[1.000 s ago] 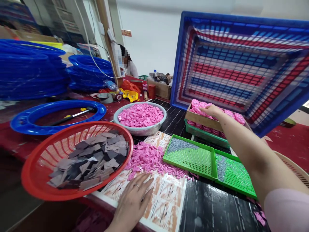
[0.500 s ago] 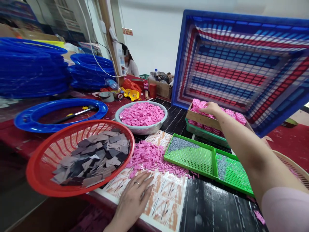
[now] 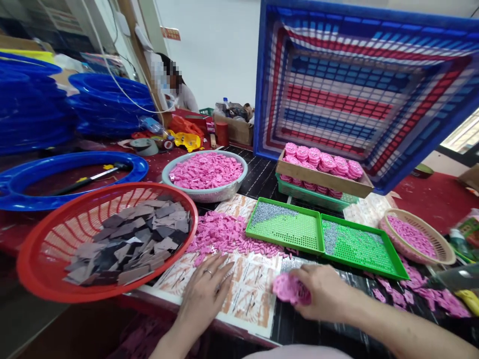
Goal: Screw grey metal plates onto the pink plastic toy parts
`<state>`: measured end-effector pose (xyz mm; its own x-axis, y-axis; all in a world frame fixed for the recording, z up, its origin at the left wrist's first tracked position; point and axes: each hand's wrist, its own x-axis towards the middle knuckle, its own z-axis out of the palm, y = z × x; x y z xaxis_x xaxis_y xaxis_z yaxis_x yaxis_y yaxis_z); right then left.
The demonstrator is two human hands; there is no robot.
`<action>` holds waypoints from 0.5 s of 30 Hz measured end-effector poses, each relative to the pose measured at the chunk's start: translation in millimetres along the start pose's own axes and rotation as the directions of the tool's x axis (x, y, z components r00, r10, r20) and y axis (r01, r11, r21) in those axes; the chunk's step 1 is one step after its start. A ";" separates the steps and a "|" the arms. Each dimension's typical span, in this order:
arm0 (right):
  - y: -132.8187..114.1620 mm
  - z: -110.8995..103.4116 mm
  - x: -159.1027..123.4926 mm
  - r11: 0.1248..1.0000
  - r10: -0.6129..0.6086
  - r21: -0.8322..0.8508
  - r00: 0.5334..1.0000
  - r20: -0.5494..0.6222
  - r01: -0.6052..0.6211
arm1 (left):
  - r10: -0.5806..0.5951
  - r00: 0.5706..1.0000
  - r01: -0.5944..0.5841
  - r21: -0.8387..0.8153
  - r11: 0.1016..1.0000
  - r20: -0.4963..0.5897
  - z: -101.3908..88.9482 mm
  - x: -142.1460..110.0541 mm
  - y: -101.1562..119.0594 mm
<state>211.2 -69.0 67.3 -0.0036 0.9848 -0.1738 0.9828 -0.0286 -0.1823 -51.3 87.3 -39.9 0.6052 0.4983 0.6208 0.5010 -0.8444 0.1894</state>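
Note:
My right hand (image 3: 322, 291) grips pink round plastic pieces (image 3: 286, 288), apparently a small stack, just above the table's front part. My left hand (image 3: 207, 286), with a ring on one finger, lies flat with fingers apart on a sheet printed in brown and white (image 3: 252, 299). Beyond its fingertips is a heap of small pink plastic parts (image 3: 220, 229). Two green perforated trays (image 3: 284, 244) stand side by side behind my right hand, holding tiny grey metal bits. Rows of similar pink round pieces (image 3: 329, 163) fill a cardboard box (image 3: 318, 173) at the back.
A red basket (image 3: 33, 269) of dark flat pieces stands at left. Behind it are a grey-blue basin (image 3: 224, 192) of pink parts and blue rings (image 3: 138, 169). A large blue crate (image 3: 262, 99) leans at the back. A beige basket (image 3: 447, 252) sits right. A person (image 3: 187, 97) is farther off.
My right hand has come from the cardboard box back toward me, carrying pink round pieces. My left hand has stayed on the printed sheet. The view has shifted to the right.

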 end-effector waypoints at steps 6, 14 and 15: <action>3.0 21.3 -5.9 1.000 -0.004 0.004 0.999 0.052 0.004 | 0.044 0.999 -0.044 0.007 0.999 -0.011 4.5 4.6 7.5; 70.2 -151.2 102.6 0.944 0.330 0.142 0.835 -0.439 -0.299 | 0.069 0.998 -0.069 0.031 0.997 0.009 10.0 -0.6 5.4; 84.6 -167.0 119.8 0.914 0.403 0.160 0.794 -0.456 -0.373 | 0.071 0.997 -0.071 0.031 0.997 0.002 9.0 -0.8 5.0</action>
<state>324.8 75.2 192.6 0.4775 0.8481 0.2296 0.8703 -0.4204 -0.2567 -43.8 84.5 -46.3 0.6405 0.4377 0.6310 0.4756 -0.8712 0.1217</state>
